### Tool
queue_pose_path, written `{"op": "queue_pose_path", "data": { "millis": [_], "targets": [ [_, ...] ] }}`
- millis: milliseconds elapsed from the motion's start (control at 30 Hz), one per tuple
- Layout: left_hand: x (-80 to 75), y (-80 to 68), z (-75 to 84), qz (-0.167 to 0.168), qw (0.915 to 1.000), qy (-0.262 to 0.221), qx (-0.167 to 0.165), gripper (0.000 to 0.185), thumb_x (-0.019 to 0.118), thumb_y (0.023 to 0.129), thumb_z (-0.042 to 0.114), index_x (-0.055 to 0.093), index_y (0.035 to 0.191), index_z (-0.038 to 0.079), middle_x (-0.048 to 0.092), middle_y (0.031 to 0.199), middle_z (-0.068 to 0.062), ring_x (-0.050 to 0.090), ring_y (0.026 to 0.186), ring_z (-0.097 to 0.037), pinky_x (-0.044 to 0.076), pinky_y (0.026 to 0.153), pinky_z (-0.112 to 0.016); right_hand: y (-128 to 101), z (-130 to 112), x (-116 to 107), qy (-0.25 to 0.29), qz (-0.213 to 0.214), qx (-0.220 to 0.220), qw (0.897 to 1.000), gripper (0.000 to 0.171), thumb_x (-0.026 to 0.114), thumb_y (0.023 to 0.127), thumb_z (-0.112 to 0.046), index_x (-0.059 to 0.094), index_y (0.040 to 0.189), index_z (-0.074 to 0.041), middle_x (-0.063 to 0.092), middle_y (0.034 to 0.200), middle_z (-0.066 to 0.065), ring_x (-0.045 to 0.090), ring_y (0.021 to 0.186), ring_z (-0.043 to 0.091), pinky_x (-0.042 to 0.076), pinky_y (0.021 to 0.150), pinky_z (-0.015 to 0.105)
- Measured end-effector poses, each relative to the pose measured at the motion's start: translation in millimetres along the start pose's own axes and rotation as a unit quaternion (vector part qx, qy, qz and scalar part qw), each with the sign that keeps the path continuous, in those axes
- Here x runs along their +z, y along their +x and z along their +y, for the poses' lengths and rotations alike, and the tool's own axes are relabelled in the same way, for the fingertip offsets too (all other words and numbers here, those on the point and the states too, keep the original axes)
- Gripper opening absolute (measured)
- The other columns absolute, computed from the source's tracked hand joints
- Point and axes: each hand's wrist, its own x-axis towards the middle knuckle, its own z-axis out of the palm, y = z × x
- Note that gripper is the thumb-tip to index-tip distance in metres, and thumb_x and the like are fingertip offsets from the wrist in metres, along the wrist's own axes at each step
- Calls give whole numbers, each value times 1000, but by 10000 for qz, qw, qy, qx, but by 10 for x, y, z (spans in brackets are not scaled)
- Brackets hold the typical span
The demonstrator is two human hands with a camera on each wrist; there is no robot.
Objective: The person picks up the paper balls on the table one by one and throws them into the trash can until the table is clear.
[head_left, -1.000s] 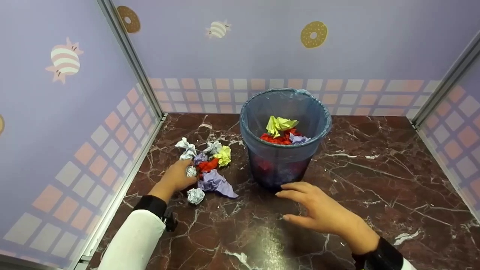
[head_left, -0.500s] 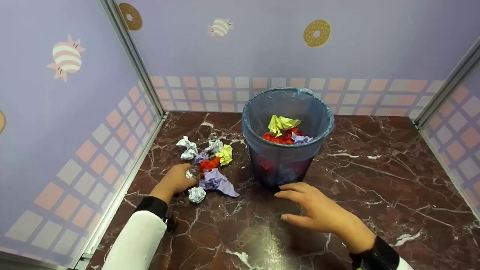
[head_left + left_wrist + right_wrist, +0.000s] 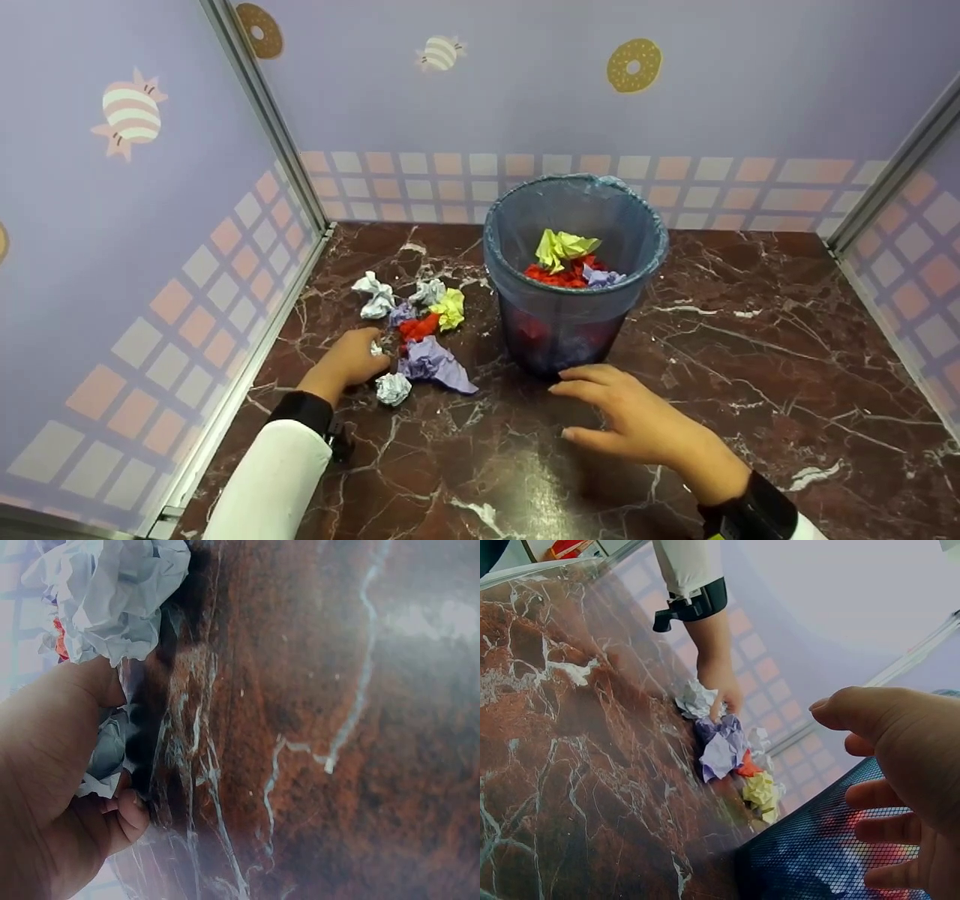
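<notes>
A crumpled paper ball (image 3: pixel 376 348) is gripped by the left hand (image 3: pixel 346 363); the right hand (image 3: pixel 634 420), fingers relaxed, is held beside the part-filled bin (image 3: pixel 574 274); several balls (image 3: pixel 420 330) are left on the table (image 3: pixel 750 360)

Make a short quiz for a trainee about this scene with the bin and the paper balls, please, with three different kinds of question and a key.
1. True or false: the right hand grips a paper ball.
2. What does the left hand hold? A) a white paper ball B) a red paper ball C) nothing
3. Fill in: the blue-lined bin stands to the ______ of the loose paper pile, seen from the head camera.

Key: 1 false, it is open near the bin's base. 2 A. 3 right.
</notes>
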Motion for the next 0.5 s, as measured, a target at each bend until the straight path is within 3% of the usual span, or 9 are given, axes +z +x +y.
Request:
{"op": "queue_pose_path", "data": {
  "millis": [167, 500],
  "targets": [
    [-16, -17, 16, -47, 10000, 21, 22, 23, 67, 76, 22, 56, 90, 7, 59, 82, -9, 56, 78, -28, 47, 72, -45, 15, -15, -13, -10, -177, 145, 9997, 54, 67, 87, -50, 53, 137, -34, 51, 141, -3, 49, 127, 19, 43, 101, 48],
    [7, -31, 7, 109, 9995, -280, 39, 18, 66, 77, 17, 51, 81, 10, 52, 74, -6, 51, 73, -25, 42, 66, -37, 24, -7, -27, -31, -360, 298, 9989, 54, 65, 88, -52, 53, 137, -34, 50, 142, -4, 46, 130, 19, 39, 104, 49]
  ]
}}
